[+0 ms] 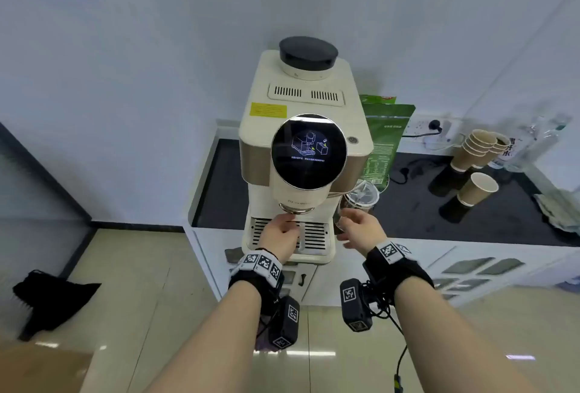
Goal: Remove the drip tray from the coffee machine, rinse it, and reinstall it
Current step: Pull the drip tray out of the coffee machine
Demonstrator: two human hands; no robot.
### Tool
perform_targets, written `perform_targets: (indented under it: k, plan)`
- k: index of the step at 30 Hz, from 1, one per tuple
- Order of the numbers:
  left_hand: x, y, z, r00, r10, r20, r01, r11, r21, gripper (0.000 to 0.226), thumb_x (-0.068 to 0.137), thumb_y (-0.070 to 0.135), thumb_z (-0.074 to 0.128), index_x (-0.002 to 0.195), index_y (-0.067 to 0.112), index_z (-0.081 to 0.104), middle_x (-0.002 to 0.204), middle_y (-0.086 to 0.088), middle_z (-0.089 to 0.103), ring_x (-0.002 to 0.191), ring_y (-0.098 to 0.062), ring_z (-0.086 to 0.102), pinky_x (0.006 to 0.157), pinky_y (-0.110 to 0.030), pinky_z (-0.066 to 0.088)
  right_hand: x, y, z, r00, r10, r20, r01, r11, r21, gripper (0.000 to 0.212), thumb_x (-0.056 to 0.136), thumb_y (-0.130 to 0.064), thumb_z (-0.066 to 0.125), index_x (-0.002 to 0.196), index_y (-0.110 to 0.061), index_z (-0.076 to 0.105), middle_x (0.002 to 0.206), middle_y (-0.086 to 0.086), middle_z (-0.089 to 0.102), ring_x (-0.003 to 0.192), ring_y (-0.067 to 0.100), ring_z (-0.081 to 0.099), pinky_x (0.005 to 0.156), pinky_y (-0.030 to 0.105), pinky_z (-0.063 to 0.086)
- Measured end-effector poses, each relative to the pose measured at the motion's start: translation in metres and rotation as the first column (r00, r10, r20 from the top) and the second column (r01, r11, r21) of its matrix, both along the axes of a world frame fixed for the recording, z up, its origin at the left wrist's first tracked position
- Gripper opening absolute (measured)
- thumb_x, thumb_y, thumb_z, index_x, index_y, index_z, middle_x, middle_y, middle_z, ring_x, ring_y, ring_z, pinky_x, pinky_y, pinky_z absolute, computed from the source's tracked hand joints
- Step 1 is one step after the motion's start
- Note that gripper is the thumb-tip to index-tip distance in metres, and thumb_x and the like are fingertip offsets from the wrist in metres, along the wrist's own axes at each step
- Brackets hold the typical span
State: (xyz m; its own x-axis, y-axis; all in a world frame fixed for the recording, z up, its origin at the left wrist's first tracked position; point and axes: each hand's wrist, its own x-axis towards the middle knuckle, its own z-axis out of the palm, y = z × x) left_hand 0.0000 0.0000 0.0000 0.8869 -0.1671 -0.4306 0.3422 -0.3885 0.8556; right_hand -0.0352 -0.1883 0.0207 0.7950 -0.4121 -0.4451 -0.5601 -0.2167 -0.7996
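Observation:
The cream coffee machine (301,94) stands at the left end of a dark counter (408,214), and its round black screen shows a diagram. Its drip tray (315,235) sits in the base, with a slotted grille on top. My left hand (279,235) lies on the grille below the spout with its fingers curled down. Whether they grip the tray is hidden. My right hand (361,229) hovers at the tray's right side with its fingers apart, just in front of a clear lidded plastic cup (361,196), holding nothing.
A green bag (383,141) leans beside the machine. Stacked paper cups (477,145) and another paper cup (478,188) stand farther right, near a wall socket (436,126) and plastic bottles (530,145). White cabinets are below the counter. A black object (53,301) lies on the tiled floor at left.

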Motion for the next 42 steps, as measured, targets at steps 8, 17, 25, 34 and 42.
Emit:
perform_targets:
  k: [8, 17, 25, 34, 42]
  plan:
    - [0.0, -0.004, 0.022, 0.994, -0.004, 0.111, 0.009, 0.999, -0.047, 0.024, 0.091, 0.006, 0.06, 0.091, 0.03, 0.056, 0.084, 0.003, 0.068, 0.074, -0.02, 0.06, 0.064, -0.028, 0.048, 0.0, 0.001, 0.003, 0.993, 0.001, 0.119, -0.003, 1.0, 0.02, 0.055, 0.092, -0.014, 0.058, 0.146, -0.018, 0.047, 0.135, 0.007, 0.063, 0.07, 0.014, 0.067, 0.065, 0.032, 0.052]
    - [-0.002, -0.029, 0.033, 0.986, -0.035, 0.161, 0.048, 0.996, -0.078, 0.016, 0.088, 0.003, 0.067, 0.101, 0.01, 0.063, 0.087, -0.001, 0.07, 0.08, -0.014, 0.063, 0.066, -0.02, 0.043, -0.01, -0.013, 0.021, 0.983, -0.071, 0.171, 0.09, 0.99, -0.107, 0.023, 0.085, -0.045, 0.06, 0.101, -0.03, 0.053, 0.121, 0.004, 0.065, 0.097, 0.03, 0.071, 0.09, 0.054, 0.056]
    - [-0.022, -0.041, 0.035, 0.984, -0.092, 0.154, 0.095, 0.995, -0.008, 0.011, 0.087, 0.001, 0.063, 0.078, 0.004, 0.057, 0.062, -0.006, 0.054, 0.063, -0.025, 0.05, 0.061, -0.029, 0.039, -0.024, -0.022, 0.018, 0.976, -0.12, 0.18, 0.151, 0.974, -0.171, 0.027, 0.097, -0.049, 0.047, 0.106, -0.024, 0.052, 0.113, 0.003, 0.069, 0.063, 0.021, 0.075, 0.059, 0.037, 0.055]
    - [-0.055, -0.045, 0.03, 0.986, 0.051, 0.157, -0.055, 0.998, 0.019, 0.006, 0.09, 0.009, 0.066, 0.094, 0.01, 0.062, 0.07, 0.0, 0.063, 0.065, -0.016, 0.057, 0.052, -0.016, 0.043, -0.036, -0.037, 0.013, 0.991, 0.007, 0.131, 0.029, 0.963, -0.269, 0.035, 0.095, -0.056, 0.047, 0.103, -0.025, 0.061, 0.102, 0.005, 0.075, 0.05, 0.017, 0.07, 0.074, 0.048, 0.061]
    - [-0.089, -0.047, 0.026, 0.979, 0.127, 0.156, -0.139, 0.988, 0.067, 0.015, 0.093, 0.017, 0.068, 0.104, 0.007, 0.07, 0.085, 0.002, 0.072, 0.081, -0.016, 0.064, 0.068, -0.022, 0.045, -0.056, -0.05, 0.003, 0.988, 0.099, 0.116, -0.064, 0.96, -0.274, 0.038, 0.087, -0.064, 0.05, 0.089, -0.028, 0.064, 0.087, 0.0, 0.076, 0.061, 0.023, 0.072, 0.066, 0.043, 0.061]
